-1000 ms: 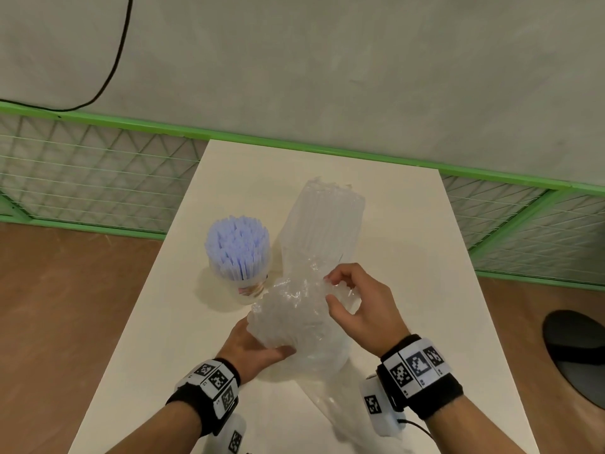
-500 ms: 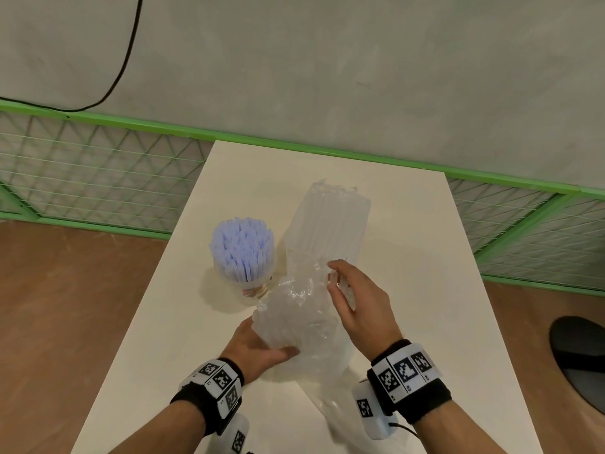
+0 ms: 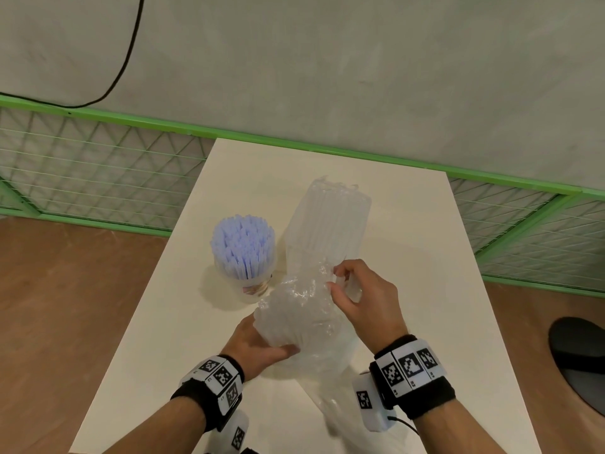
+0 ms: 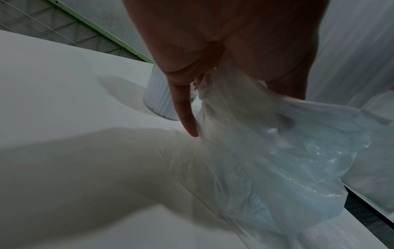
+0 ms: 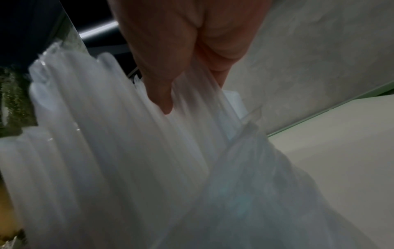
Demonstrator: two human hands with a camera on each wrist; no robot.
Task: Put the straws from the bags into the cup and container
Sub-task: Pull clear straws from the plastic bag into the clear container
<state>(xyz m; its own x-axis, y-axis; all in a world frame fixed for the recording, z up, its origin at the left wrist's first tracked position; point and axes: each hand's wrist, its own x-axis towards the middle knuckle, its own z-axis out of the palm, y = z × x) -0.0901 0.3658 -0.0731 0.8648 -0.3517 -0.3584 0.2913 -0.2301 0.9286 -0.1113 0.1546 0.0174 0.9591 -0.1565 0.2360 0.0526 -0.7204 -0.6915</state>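
Straws (image 3: 327,221) of clear plastic are standing bundled upright on the table (image 3: 409,257), their lower ends apparently in a container that is hidden by film, so I cannot tell its shape. A crumpled clear bag (image 3: 294,309) is bunching around the bundle's base and trailing toward the near edge. The right hand (image 3: 366,299) is pinching the film, or perhaps a few straws with it, at the bundle's near side; the right wrist view is showing its fingertips (image 5: 164,101) lying against the straws, and which of the two they are holding I cannot tell. The left hand (image 3: 258,345) is curling around the bag's loose lower part, fingers under the film and thumb on top. The step in hand is, by my judgement, peeling the bag off straws that are already standing in place. The next move is probably calling for steadying the bundle while the film is being drawn down and away, since a tug could be tipping the straws over. Just left of the bundle, a cup (image 3: 252,286) is holding a full load of lilac straws (image 3: 244,244). Beyond the pale table, a green mesh fence (image 3: 98,165) is running along a grey wall (image 3: 327,60), with a black cable (image 3: 127,60) hanging on it and brown flooring (image 3: 65,306) lying at both sides.
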